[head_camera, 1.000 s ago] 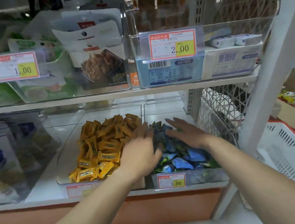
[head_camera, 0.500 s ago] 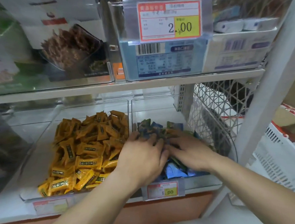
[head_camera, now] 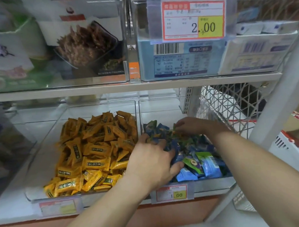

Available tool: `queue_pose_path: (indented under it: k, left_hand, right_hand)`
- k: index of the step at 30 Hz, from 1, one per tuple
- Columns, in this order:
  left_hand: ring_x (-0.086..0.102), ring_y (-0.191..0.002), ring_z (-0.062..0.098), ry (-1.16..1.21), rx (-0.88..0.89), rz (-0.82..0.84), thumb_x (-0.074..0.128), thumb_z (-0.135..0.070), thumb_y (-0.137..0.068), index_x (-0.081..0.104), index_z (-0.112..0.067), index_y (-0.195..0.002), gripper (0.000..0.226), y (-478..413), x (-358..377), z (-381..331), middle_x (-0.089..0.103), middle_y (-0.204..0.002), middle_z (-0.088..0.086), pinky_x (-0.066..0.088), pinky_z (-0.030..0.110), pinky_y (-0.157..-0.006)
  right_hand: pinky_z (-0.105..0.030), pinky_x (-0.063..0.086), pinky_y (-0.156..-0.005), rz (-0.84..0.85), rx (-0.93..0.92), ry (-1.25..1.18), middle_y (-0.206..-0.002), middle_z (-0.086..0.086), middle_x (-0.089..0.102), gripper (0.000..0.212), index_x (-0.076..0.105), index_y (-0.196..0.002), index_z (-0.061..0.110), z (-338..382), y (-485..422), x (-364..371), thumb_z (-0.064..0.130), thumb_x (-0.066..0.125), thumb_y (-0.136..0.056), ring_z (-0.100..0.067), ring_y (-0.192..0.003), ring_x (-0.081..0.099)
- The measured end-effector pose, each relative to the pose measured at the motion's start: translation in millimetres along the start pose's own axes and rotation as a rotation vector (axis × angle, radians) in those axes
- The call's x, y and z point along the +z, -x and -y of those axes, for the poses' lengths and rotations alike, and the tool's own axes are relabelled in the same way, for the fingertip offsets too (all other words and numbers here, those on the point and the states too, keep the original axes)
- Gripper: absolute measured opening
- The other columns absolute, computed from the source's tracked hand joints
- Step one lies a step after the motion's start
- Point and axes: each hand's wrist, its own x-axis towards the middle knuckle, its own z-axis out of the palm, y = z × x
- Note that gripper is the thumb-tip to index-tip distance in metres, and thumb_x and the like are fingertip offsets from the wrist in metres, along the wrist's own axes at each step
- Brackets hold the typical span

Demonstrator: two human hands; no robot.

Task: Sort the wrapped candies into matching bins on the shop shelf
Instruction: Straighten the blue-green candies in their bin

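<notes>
Two clear bins stand side by side on the lower shelf. The left bin (head_camera: 46,143) holds a heap of yellow wrapped candies (head_camera: 92,150). The right bin (head_camera: 214,183) holds blue and green wrapped candies (head_camera: 206,164). My left hand (head_camera: 153,158) reaches over the divider into the right bin, its fingers and thumb curled around a bunch of blue candies. My right hand (head_camera: 198,125) lies at the back of the same heap, its fingertips bent down and pinching a wrapper there. The candies under both hands are hidden.
A price tag (head_camera: 173,194) hangs on the right bin's front. The upper shelf (head_camera: 146,89) sits low over the bins, carrying clear boxes of packaged goods. A white lattice basket (head_camera: 231,106) and a white post (head_camera: 279,95) close off the right side.
My hands, pressed together on the blue candies before, have separated. The right one slid to the back of the heap and the left one has curled into the candies. The view moved closer.
</notes>
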Motion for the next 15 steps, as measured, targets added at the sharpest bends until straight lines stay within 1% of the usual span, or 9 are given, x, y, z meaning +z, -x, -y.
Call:
queue_pose_path:
  k: [2, 4, 8, 9, 10, 12, 13, 15]
  left_hand:
    - [0.063, -0.101, 0.029, 0.002, 0.003, -0.007, 0.014, -0.068, -0.094, 0.065, -0.031, -0.122, 0.069, 0.5, 0.7, 0.1, 0.066, -0.122, 0.005, 0.030, 0.051, -0.103]
    - [0.063, -0.100, 0.029, 0.004, 0.006, -0.017, 0.014, -0.067, -0.095, 0.065, -0.031, -0.122, 0.068, 0.3, 0.5, 0.0, 0.066, -0.121, 0.005, 0.030, 0.051, -0.102]
    - [0.063, -0.096, 0.028, 0.015, 0.007, -0.027, 0.016, -0.066, -0.095, 0.066, -0.030, -0.119, 0.066, 0.4, 0.0, -0.5, 0.067, -0.116, 0.005, 0.030, 0.050, -0.098]
    - [0.063, -0.096, 0.028, 0.012, 0.006, -0.028, 0.016, -0.066, -0.095, 0.067, -0.030, -0.118, 0.066, 0.6, 0.1, -0.6, 0.067, -0.115, 0.005, 0.030, 0.050, -0.098]
    - [0.063, -0.095, 0.028, 0.011, 0.006, -0.028, 0.016, -0.066, -0.095, 0.067, -0.030, -0.118, 0.066, 0.8, 0.3, -0.7, 0.067, -0.115, 0.005, 0.030, 0.050, -0.098]
    - [0.063, -0.096, 0.028, 0.013, 0.004, -0.024, 0.017, -0.066, -0.095, 0.067, -0.029, -0.117, 0.066, 0.6, 0.6, -0.8, 0.067, -0.115, 0.005, 0.030, 0.050, -0.098]
    - [0.063, -0.096, 0.028, 0.014, 0.002, -0.024, 0.017, -0.066, -0.095, 0.068, -0.029, -0.117, 0.066, 0.2, 0.7, -1.0, 0.067, -0.116, 0.005, 0.030, 0.049, -0.098]
    - [0.064, -0.097, 0.028, 0.016, -0.001, -0.025, 0.018, -0.066, -0.095, 0.068, -0.029, -0.117, 0.066, -0.4, 1.0, -1.4, 0.067, -0.118, 0.005, 0.029, 0.049, -0.098]
  right_hand:
    - [-0.033, 0.049, -0.086, 0.031, 0.045, 0.047, -0.118, -0.008, 0.068, 0.033, 0.071, -0.113, 0.010, 3.2, -5.6, 4.9, 0.035, 0.055, -0.098, -0.022, -0.100, 0.063]
    - [-0.035, 0.051, -0.089, 0.065, 0.059, 0.084, -0.111, -0.008, 0.067, 0.038, 0.070, -0.113, 0.007, 7.9, -7.3, 7.7, 0.040, 0.056, -0.098, -0.023, -0.096, 0.063]
    - [-0.030, 0.046, -0.078, 0.099, 0.069, 0.151, -0.096, -0.008, 0.063, 0.038, 0.070, -0.101, 0.008, 16.4, -4.2, 11.5, 0.042, 0.055, -0.098, -0.016, -0.075, 0.056]
    - [-0.029, 0.044, -0.078, 0.116, 0.061, 0.147, -0.098, -0.007, 0.063, 0.037, 0.070, -0.104, 0.008, 17.4, -2.5, 11.6, 0.041, 0.054, -0.099, -0.016, -0.076, 0.055]
    - [-0.029, 0.043, -0.081, 0.139, 0.053, 0.138, -0.104, -0.006, 0.062, 0.037, 0.068, -0.113, 0.008, 17.7, 0.0, 11.0, 0.039, 0.054, -0.101, -0.017, -0.084, 0.056]
    - [-0.030, 0.043, -0.092, 0.173, 0.049, 0.111, -0.126, -0.007, 0.059, 0.039, 0.060, -0.131, 0.009, 18.2, 7.3, 6.2, 0.032, 0.055, -0.101, -0.020, -0.106, 0.056]
    - [-0.031, 0.043, -0.095, 0.178, 0.051, 0.089, -0.134, -0.007, 0.057, 0.040, 0.058, -0.135, 0.009, 18.5, 10.9, 2.8, 0.028, 0.057, -0.100, -0.021, -0.113, 0.055]
    - [-0.033, 0.045, -0.100, 0.196, 0.059, -0.002, -0.137, -0.007, 0.057, 0.041, 0.058, -0.136, 0.011, 18.7, 17.5, -3.4, 0.021, 0.061, -0.096, -0.023, -0.120, 0.056]
